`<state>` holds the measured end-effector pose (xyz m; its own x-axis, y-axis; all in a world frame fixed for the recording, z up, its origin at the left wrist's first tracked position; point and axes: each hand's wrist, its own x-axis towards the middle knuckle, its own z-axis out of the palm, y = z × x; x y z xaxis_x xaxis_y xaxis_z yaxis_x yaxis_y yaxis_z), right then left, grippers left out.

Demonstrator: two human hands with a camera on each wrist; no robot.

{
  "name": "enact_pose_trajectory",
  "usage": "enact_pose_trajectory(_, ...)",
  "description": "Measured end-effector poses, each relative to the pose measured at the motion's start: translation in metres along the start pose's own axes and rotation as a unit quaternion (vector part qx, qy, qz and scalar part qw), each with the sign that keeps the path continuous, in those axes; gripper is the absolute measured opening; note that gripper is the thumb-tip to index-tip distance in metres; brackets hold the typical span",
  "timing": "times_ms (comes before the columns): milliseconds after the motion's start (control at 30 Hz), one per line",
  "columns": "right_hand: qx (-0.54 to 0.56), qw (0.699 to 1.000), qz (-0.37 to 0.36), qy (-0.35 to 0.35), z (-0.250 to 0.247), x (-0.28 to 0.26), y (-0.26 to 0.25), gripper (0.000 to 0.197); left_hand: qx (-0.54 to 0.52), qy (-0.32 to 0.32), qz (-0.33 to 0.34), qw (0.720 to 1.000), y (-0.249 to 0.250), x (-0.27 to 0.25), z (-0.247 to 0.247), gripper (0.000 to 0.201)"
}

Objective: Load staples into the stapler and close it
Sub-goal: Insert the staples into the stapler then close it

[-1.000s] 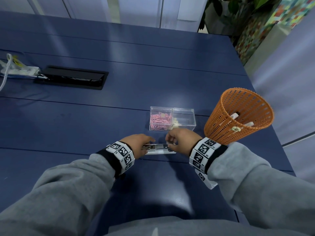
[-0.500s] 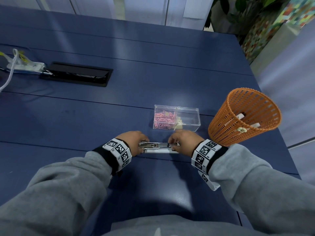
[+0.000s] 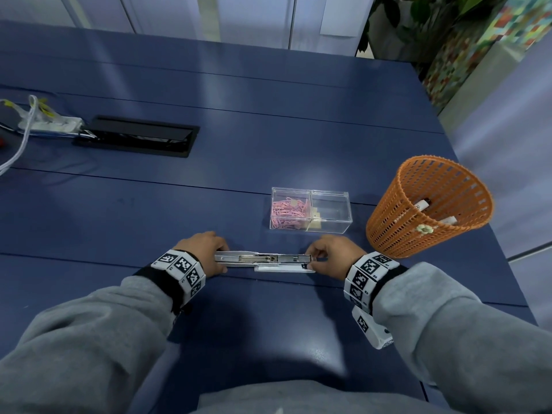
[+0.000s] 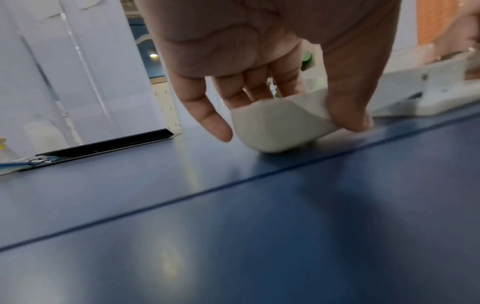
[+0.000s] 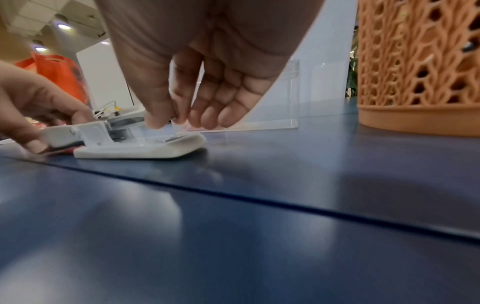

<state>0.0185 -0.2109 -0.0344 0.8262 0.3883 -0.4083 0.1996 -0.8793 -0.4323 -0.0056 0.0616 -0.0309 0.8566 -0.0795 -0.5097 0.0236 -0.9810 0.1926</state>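
Near the desk's front edge, right of centre, the stapler lies fully swung open, magazine rail facing up. Left hand pinches the white top arm's end between thumb and fingers, pressing it flat against the desk so it can't spring shut. Right hand curls thumb and fingertips on the rail's front end, likely seating staples; the strip itself is too small to confirm. Clear organiser box and orange basket sit behind, toward the right edge, within reach.
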Motion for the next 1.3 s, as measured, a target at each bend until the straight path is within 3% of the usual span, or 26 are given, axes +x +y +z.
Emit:
enact_pose_trajectory(133, 0.022, 1.000, 0.011, 0.014, 0.004, 0.001, 0.002, 0.019, -0.058, 0.037, 0.016, 0.998, 0.000, -0.008, -0.018, 0.021)
enact_pose_trajectory(433, 0.078, 0.996, 0.040, 0.027, 0.007, -0.002, 0.005, 0.016, -0.157, 0.112, 0.085, 0.977, 0.032, -0.012, -0.040, 0.030)
enact_pose_trajectory(633, 0.110, 0.992, 0.055, 0.036, 0.009, -0.003, 0.009, 0.018, -0.220, 0.094, 0.104, 0.965, 0.044, -0.006, -0.032, 0.027)
enact_pose_trajectory(800, 0.119, 0.990, 0.063, 0.041, 0.010, -0.003, 0.009, 0.024, -0.269, 0.042, 0.113, 0.956, 0.065, 0.003, -0.018, 0.037)
enact_pose_trajectory(967, 0.119, 0.990, 0.065, 0.039, 0.009, -0.004, 0.008, 0.026, -0.247, 0.005, 0.108, 0.963, 0.082, 0.014, -0.002, 0.035)
enact_pose_trajectory(1300, 0.149, 0.986, 0.074, 0.034, 0.016, 0.000, 0.012, 0.028, -0.096, -0.019, 0.124, 0.987, 0.093, 0.024, -0.001, 0.040)
